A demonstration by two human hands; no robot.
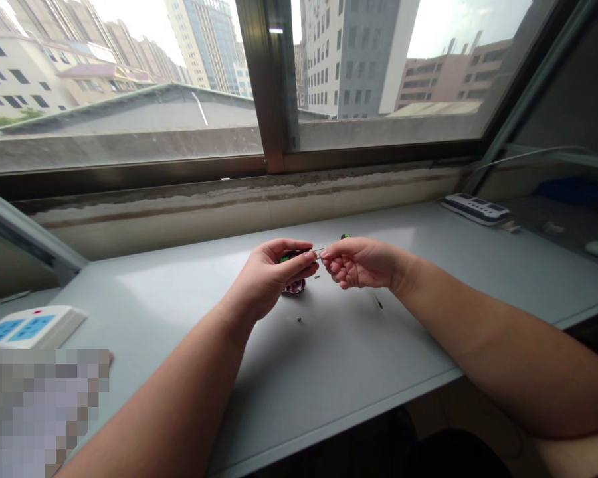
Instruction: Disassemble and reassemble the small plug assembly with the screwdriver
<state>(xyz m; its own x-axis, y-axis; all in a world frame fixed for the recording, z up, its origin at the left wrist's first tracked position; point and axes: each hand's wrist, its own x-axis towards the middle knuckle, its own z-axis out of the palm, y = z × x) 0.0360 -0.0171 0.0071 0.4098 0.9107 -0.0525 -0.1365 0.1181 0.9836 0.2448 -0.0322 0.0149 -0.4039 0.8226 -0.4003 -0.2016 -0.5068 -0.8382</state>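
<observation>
My left hand (272,272) and my right hand (363,262) meet fingertip to fingertip above the table. Between them runs a thin metal piece (319,257), pinched at both ends; its exact kind is too small to make out. A dark thing with a green part (286,259) shows through the gap of my left thumb and fingers; whether it is held or lies behind is unclear. Below that hand sits a dark, shiny, rounded object (295,287), partly hidden. Behind my right hand a black-and-green end (346,236) peeks out.
On the grey table (179,312) lie a small metal bit (299,320), another bit (317,276) and a thin stick with a black tip (379,304). A white power strip (34,325) stands at left, another strip (476,208) at back right. A window runs behind.
</observation>
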